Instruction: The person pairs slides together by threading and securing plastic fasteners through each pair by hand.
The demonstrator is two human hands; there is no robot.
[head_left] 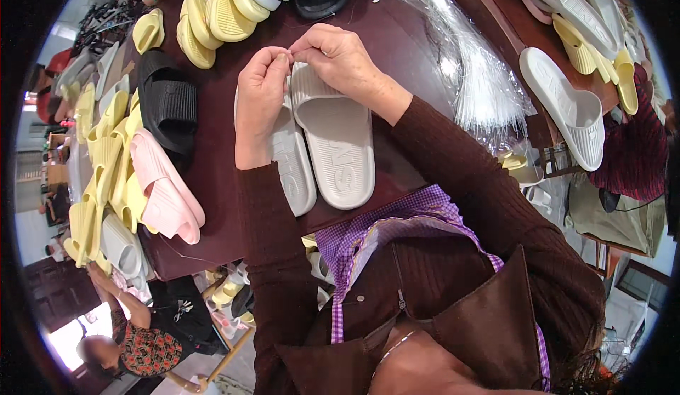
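Both hands meet above the pair of grey slippers (326, 147), lying soles up on the dark table (219, 175). The left hand (261, 94) and right hand (343, 59) pinch closed, probably on a thin clear tie joining the pair. The bundle of clear plastic ties (482, 76) lies just right of the right hand, in easy reach.

- Both forearms, in dark brown ribbed sleeves, rose from the lower edge and bent inward.
- The left hand (261, 101) stood upright, thumb and forefinger pinched together.
- The right hand (342, 59) curled beside it, knuckles up, fingertips meeting the left's.
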